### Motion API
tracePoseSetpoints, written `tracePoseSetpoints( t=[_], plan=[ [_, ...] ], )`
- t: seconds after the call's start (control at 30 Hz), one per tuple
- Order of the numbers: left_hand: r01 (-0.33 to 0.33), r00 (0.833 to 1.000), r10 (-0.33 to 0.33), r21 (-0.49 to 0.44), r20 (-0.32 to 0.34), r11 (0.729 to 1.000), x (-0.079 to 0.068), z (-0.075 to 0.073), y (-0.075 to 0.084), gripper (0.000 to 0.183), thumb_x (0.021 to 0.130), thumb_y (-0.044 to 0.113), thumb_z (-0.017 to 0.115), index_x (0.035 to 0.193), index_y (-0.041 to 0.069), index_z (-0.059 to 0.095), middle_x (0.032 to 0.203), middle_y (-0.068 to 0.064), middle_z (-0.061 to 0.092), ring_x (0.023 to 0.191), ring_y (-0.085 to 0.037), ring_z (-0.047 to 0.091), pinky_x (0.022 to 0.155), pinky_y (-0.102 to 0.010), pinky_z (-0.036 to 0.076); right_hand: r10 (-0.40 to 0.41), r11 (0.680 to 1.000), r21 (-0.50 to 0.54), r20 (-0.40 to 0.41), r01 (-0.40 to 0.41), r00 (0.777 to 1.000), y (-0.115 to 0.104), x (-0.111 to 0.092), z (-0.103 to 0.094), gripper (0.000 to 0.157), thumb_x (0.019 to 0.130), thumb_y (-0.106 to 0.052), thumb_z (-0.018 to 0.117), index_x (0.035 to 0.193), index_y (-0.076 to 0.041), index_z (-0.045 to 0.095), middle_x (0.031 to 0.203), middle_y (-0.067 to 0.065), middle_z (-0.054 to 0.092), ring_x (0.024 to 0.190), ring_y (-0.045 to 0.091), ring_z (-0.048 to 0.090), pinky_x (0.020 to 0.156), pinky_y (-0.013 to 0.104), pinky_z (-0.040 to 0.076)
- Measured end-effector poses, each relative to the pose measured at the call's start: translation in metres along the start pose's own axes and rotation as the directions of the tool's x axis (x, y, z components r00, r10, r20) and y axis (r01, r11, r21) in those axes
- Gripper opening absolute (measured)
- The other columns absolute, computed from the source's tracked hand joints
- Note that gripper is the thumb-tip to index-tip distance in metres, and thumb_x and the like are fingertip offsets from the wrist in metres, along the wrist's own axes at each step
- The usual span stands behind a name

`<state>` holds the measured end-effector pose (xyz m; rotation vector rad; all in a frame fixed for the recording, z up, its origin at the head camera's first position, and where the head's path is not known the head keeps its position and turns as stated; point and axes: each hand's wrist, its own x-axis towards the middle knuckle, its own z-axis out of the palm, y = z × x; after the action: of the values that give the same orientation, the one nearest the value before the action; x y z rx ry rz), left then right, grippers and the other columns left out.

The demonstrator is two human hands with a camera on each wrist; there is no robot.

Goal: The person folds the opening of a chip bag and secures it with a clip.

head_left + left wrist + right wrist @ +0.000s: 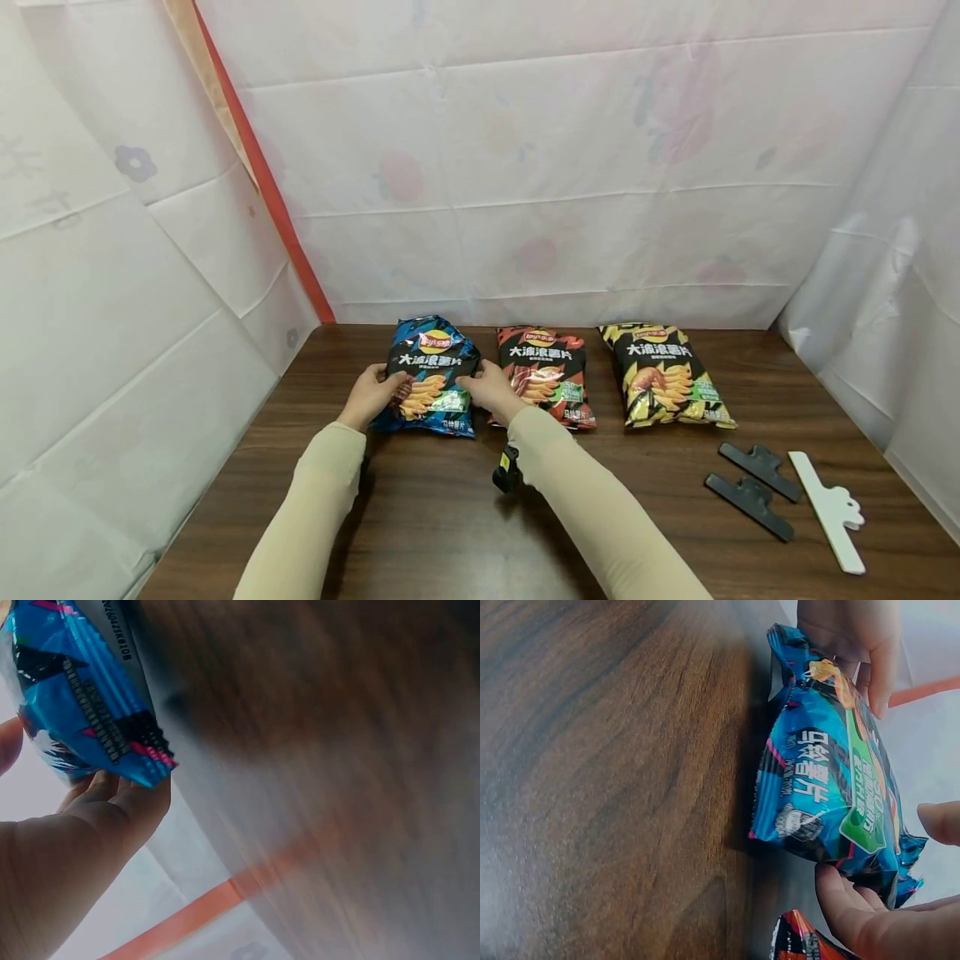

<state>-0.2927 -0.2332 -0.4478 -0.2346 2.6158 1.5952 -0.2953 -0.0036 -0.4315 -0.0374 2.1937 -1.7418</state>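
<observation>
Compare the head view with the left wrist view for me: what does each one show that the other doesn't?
Only the head view: the red chip bag, the yellow chip bag, two black clips and the white clip.

Only the left wrist view: the small lettering along the side of the blue chip bag, and a grey panel with printed characters next to it.

Both: the left hand holding the blue chip bag, the brown tabletop and the orange-red strip.
</observation>
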Motion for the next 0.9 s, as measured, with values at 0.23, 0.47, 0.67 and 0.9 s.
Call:
tracePoseSetpoints(
  t=[0.23, 0.47, 0.67, 0.9],
  plan=[
    [0.007, 1.000, -0.007, 0.012, -0.023, 1.000, -0.006, 0.000, 0.000, 0.059, 0.102, 0.033, 0.052, 0.144, -0.004, 0.035, 0.137, -0.027, 0.048, 0.120, -0.033, 0.052, 0.098, -0.046, 0.045, -0.013, 0.999, -0.032, 0.003, 0.013, 1.000, 0.000, -0.002, 0.000, 0.075, 0.098, -0.021, 0.059, 0.156, 0.001, 0.016, 0.155, 0.024, 0.031, 0.128, 0.037, 0.052, 0.100, 0.048, 0.048],
    [-0.005, 1.000, 0.004, 0.030, 0.007, 1.000, -0.015, -0.001, 0.002, 0.064, 0.101, 0.038, 0.053, 0.146, -0.003, 0.034, 0.144, -0.027, 0.043, 0.127, -0.035, 0.045, 0.110, -0.054, 0.036, -0.049, 0.998, -0.039, 0.000, 0.049, 0.999, 0.002, -0.007, -0.002, 0.068, 0.097, -0.015, 0.062, 0.153, -0.001, 0.027, 0.147, 0.022, 0.041, 0.130, 0.035, 0.049, 0.097, 0.047, 0.050],
    [-0.007, 1.000, 0.006, 0.056, 0.018, 0.998, -0.023, -0.001, -0.001, 0.067, 0.100, 0.039, 0.055, 0.146, -0.004, 0.032, 0.144, -0.027, 0.043, 0.126, -0.036, 0.045, 0.112, -0.055, 0.034, -0.066, 0.997, -0.029, 0.021, 0.067, 0.998, 0.005, -0.016, -0.004, 0.068, 0.096, -0.015, 0.063, 0.152, -0.006, 0.027, 0.146, 0.021, 0.040, 0.129, 0.035, 0.048, 0.098, 0.048, 0.048],
    [-0.041, 0.999, 0.041, 0.074, 0.011, 0.996, -0.033, -0.002, 0.002, 0.070, 0.098, 0.045, 0.056, 0.144, -0.003, 0.036, 0.141, -0.027, 0.046, 0.121, -0.035, 0.048, 0.108, -0.056, 0.038, -0.103, 0.993, -0.044, 0.056, 0.105, 0.993, 0.009, -0.021, -0.008, 0.070, 0.096, -0.015, 0.063, 0.154, -0.009, 0.024, 0.152, 0.020, 0.036, 0.132, 0.036, 0.047, 0.100, 0.051, 0.045]
  ],
)
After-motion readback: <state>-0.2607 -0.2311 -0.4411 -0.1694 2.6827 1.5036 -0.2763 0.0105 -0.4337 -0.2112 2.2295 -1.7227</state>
